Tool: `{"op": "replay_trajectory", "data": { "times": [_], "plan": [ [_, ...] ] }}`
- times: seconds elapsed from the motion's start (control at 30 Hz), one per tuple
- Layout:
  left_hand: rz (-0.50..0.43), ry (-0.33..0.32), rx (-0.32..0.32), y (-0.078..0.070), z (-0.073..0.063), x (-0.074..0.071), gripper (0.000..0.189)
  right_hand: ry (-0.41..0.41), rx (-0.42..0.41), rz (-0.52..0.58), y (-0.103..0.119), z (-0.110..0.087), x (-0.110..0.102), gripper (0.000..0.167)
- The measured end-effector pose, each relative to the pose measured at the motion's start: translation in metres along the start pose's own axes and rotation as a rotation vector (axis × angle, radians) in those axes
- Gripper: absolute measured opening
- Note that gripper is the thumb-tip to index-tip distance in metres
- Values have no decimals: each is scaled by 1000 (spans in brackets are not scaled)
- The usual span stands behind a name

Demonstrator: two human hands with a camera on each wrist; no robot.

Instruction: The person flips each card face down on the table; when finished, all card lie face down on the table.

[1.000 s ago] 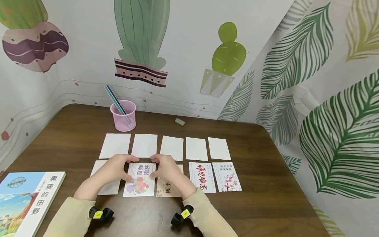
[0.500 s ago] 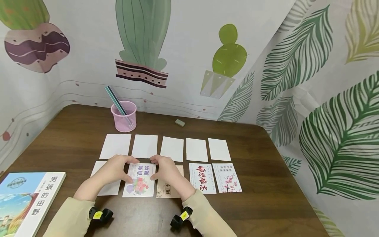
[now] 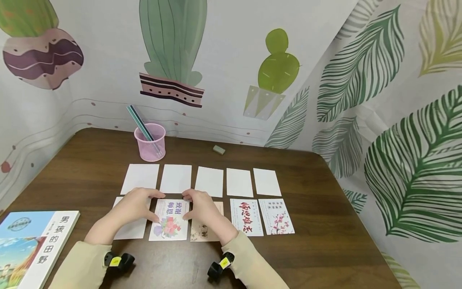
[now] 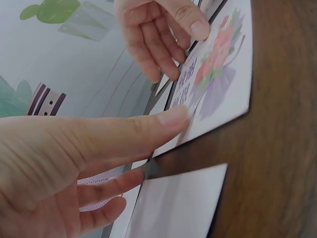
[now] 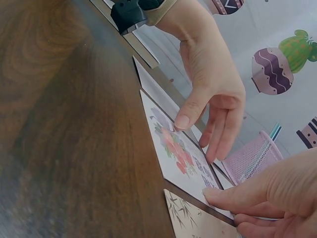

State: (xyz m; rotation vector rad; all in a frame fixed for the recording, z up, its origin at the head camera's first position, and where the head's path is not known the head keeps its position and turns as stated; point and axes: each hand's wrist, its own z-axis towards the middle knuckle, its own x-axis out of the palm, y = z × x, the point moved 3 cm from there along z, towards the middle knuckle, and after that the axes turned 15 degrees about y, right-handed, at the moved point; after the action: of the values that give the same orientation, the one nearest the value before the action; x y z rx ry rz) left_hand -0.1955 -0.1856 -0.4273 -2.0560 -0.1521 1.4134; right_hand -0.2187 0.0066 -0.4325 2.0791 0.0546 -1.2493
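A greeting card with purple characters and a bouquet (image 3: 169, 226) lies flat on the table between both hands. My left hand (image 3: 132, 204) is at its left side, over a blank white card (image 3: 131, 229), with thumb and fingers spread apart. My right hand (image 3: 203, 205) rests at the card's right edge; the thumb touches that edge and the fingers reach past its top corner, loosely bent. Partly under the right hand lies a tan card (image 3: 202, 235). Further right lie a card with red characters (image 3: 247, 216) and a card with pink blossoms (image 3: 277, 216).
Behind runs a row of several blank white cards (image 3: 175, 178). At the table's back stand a pink mesh cup (image 3: 150, 146) with pencils (image 3: 140, 123), and a small grey eraser (image 3: 218, 149). A book (image 3: 39, 245) lies at the front left.
My left hand has drawn slightly left, off the bouquet card's left edge. The right hand has kept its place, and the cards have not moved.
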Motion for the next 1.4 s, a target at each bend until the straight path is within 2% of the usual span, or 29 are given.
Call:
{"op": "replay_trajectory", "data": {
  "times": [0.27,0.47,0.63,0.73,0.8,1.0,1.07,1.27,1.4],
  "plan": [
    [-35,3,19,4,-3,-3,56,-9,-1,24,1,-1,-1,61],
    [-37,11,36,3,-1,-3,62,-16,-3,21,1,-1,0,61],
    [-81,-12,42,4,2,-1,57,-21,3,20,1,0,0,61],
    [-183,-22,26,8,3,0,52,-25,1,23,1,0,0,61],
    [-283,-13,4,11,4,2,51,-27,-3,28,0,0,0,61],
    [-593,54,-89,17,4,6,63,-29,-7,39,0,0,0,62],
    [-677,79,-95,18,4,6,67,-30,-6,39,-1,0,0,63],
    [-938,208,-33,17,5,11,71,-34,-16,48,-2,0,0,62],
    [-994,283,46,16,6,14,61,-38,-23,65,-2,0,0,61]
  ]
}}
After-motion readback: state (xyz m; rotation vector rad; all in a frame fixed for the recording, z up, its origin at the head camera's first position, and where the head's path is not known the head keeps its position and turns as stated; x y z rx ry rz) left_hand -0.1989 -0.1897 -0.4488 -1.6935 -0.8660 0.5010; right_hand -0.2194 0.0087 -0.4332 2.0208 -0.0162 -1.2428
